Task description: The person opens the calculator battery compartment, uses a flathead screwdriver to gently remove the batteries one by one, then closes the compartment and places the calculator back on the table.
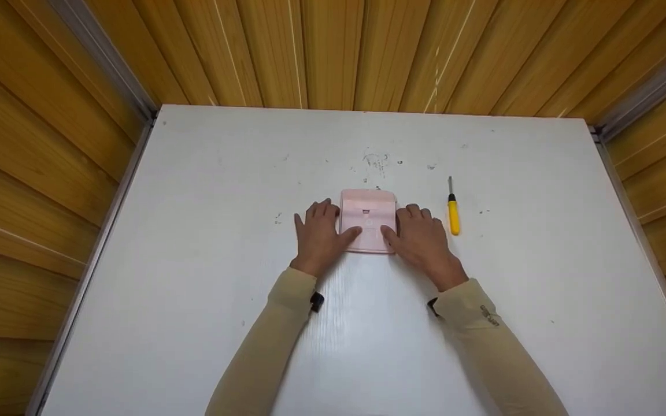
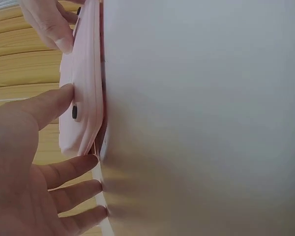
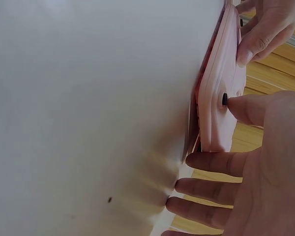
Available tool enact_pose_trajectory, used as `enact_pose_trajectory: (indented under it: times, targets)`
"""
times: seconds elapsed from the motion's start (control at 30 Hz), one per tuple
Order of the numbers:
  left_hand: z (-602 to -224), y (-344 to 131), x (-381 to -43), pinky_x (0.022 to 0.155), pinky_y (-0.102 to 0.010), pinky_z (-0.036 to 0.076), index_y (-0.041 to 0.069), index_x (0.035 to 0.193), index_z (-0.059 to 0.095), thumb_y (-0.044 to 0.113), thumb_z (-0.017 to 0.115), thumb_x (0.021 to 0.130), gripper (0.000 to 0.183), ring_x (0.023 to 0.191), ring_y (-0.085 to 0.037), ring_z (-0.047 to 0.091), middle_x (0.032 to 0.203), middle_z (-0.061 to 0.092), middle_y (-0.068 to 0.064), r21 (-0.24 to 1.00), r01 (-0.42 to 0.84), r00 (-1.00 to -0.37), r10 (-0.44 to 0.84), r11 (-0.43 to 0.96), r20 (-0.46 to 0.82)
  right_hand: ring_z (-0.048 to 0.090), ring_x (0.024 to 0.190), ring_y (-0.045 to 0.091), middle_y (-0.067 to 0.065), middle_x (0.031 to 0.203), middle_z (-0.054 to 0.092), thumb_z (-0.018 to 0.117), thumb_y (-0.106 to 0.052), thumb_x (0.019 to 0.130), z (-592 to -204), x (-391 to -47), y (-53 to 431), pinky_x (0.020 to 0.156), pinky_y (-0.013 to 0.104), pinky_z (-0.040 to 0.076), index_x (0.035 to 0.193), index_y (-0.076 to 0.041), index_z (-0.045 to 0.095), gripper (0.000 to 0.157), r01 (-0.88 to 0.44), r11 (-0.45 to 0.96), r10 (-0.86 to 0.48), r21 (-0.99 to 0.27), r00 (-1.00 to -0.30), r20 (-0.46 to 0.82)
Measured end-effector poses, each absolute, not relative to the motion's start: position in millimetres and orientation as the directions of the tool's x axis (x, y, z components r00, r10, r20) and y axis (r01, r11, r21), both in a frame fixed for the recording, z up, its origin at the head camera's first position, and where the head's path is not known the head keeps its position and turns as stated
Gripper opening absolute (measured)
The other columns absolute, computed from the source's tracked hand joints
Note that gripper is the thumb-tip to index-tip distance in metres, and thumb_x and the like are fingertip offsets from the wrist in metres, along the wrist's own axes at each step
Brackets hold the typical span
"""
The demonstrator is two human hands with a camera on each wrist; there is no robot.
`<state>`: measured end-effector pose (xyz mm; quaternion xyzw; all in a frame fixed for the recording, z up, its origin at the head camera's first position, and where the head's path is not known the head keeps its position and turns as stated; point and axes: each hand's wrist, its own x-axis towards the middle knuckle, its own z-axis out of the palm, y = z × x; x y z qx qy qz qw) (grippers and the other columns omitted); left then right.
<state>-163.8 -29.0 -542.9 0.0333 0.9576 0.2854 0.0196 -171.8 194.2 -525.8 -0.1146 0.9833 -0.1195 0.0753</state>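
A flat pink plastic device [image 1: 370, 240] with a raised band along its far end and a small dark slot lies on the white table in the head view. My left hand [image 1: 320, 236] holds its left edge, thumb on the top face and index finger at the side near the bottom rim. From the right, my right hand [image 1: 424, 240] holds the opposite edge in the same way. Both wrist views show the other fingers spread, their tips down by the tabletop. In the right wrist view the thumb lies against a small black tab [image 3: 224, 99] on the device.
A screwdriver [image 1: 453, 215] with a yellow and black handle lies right of the right hand, tip pointing away. Dark marks dot the white table [image 1: 206, 202]. Yellow wood-look panels [image 1: 333, 52] stand behind and along both sides.
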Motion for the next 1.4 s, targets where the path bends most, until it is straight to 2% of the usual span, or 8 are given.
enact_pose_trajectory:
  times: [0.3, 1.4]
  targets:
    - [-541.2, -33.0, -164.3, 0.12, -0.075, 0.018, 0.01, 0.15, 0.06, 0.061, 0.065, 0.1, 0.072, 0.155, -0.039, 0.032, 0.165, 0.043, -0.014, 0.49, 0.065, -0.993, 0.105, 0.869, -0.053, 0.052, 0.124, 0.046, 0.027, 0.143, 0.055, 0.052, -0.048, 0.108, -527.9, -172.2, 194.3, 0.1, 0.062, 0.049, 0.141, 0.005, 0.057, 0.062, -0.202, 0.944, -0.241, -0.262, -0.962, -0.126]
    - [-536.4, -36.2, -164.0, 0.12, -0.074, 0.017, 0.013, 0.154, 0.057, 0.057, 0.064, 0.103, 0.068, 0.156, -0.037, 0.03, 0.167, 0.041, -0.012, 0.48, 0.057, -0.988, 0.118, 0.875, -0.099, 0.053, 0.125, 0.045, 0.028, 0.143, 0.055, 0.054, -0.046, 0.109, -519.7, -179.9, 195.5, 0.105, 0.06, 0.047, 0.139, 0.007, 0.058, 0.061, -0.205, 0.947, -0.253, -0.248, -0.951, -0.176]
